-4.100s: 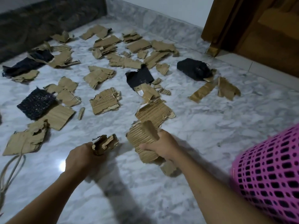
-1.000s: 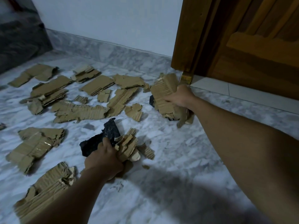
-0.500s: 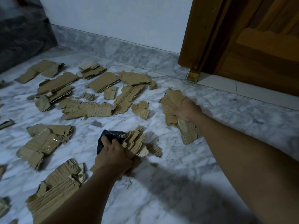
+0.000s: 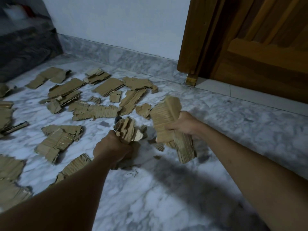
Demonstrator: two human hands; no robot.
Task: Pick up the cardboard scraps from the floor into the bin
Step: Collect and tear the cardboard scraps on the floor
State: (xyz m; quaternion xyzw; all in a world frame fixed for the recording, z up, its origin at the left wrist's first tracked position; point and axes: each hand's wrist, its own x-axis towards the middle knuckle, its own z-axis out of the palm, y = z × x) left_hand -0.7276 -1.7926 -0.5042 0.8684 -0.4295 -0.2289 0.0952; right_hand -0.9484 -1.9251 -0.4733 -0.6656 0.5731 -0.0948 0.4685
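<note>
Presently left hand [image 4: 113,145] clutches a cardboard wad [image 4: 128,130], right hand [image 4: 185,124] a ribbed stack [image 4: 166,117] — nearest loose strip [image 4: 95,111] lies left of the door [image 4: 250,47], long axis crosswise, nearer the left hand.

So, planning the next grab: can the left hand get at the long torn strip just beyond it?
Probably not cleanly: nothing blocks the long strip, but the left hand grips a wad of scraps.
</note>
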